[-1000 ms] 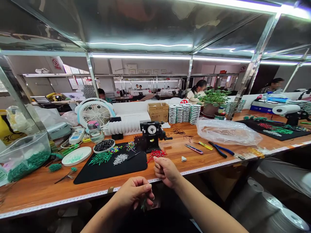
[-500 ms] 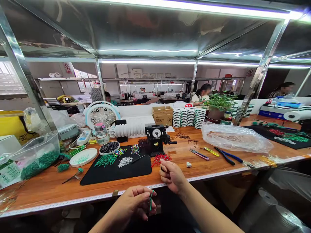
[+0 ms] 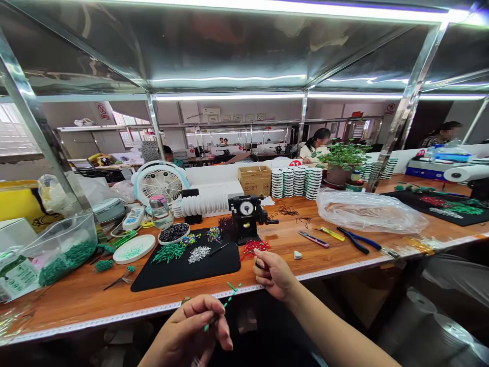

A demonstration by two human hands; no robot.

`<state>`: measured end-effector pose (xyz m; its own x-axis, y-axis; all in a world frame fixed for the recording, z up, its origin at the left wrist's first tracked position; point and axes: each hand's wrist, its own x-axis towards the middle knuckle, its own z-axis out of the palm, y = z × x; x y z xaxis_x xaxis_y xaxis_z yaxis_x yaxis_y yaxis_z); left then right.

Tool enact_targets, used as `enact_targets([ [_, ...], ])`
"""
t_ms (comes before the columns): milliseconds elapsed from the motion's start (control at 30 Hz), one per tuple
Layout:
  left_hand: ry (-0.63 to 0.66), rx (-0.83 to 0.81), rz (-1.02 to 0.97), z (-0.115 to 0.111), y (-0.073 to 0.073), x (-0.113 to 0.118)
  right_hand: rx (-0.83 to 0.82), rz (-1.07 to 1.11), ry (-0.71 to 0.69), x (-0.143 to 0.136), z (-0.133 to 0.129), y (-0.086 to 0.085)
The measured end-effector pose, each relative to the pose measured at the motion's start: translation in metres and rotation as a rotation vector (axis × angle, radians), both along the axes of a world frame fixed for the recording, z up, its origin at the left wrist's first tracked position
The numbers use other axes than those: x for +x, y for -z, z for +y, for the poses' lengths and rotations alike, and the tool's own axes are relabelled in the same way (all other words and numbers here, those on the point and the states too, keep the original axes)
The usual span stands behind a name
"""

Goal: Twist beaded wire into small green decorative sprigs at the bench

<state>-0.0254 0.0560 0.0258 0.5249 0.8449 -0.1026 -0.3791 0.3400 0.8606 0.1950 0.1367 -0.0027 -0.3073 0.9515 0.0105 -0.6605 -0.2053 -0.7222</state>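
Below the table's front edge, my left hand [image 3: 194, 323] pinches a thin green knotted cord [image 3: 231, 296], whose forked end sticks out to the upper right. My right hand [image 3: 275, 276] is closed at the table edge, its fingers curled; anything inside them is too small to make out. Just beyond it lies a pile of red knotted pieces [image 3: 255, 247]. To the left, a black mat [image 3: 168, 278] bears green knotted pieces [image 3: 168, 253], small silver bits [image 3: 198, 253] and coloured beads [image 3: 214, 234].
Behind the mat stands a black hand-cranked machine [image 3: 246, 221] beside white spools [image 3: 204, 204]. A cutter [image 3: 313, 239], yellow tool [image 3: 332, 234] and blue-handled pliers [image 3: 357, 240] lie to the right. A white dish [image 3: 118, 257] and dark-bead bowl [image 3: 160, 242] sit left.
My left hand has turned and shifted slightly left. The green cord, which hung down from its fingers, now points to the upper right. My right hand stays closed, nearly in place.
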Motion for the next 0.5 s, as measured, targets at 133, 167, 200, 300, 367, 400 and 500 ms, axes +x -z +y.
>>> enact_targets([
  [133, -0.204, -0.102, -0.117, -0.006, 0.004, -0.005, 0.04, -0.064, -0.034, -0.004, -0.003, 0.0],
  [167, -0.282, -0.137, -0.128, -0.005, 0.004, -0.005, 0.05, -0.08, -0.046, -0.004, -0.003, 0.001],
  [200, -0.355, -0.166, -0.14, -0.005, 0.004, -0.005, 0.059, -0.096, -0.059, -0.004, -0.003, 0.001],
  [300, -0.498, -0.189, -0.174, -0.003, 0.001, -0.004, 0.083, -0.14, -0.089, -0.003, -0.003, 0.004],
  [367, -0.524, -0.144, -0.158, -0.003, 0.0, -0.002, 0.091, -0.167, -0.112, -0.002, -0.003, 0.005],
  [400, -0.528, -0.112, -0.13, -0.003, 0.001, -0.003, 0.095, -0.186, -0.126, -0.002, -0.005, 0.005],
  [500, -0.578, 0.001, 0.048, -0.002, 0.008, -0.017, 0.17, -0.422, -0.169, 0.002, -0.02, 0.005],
])
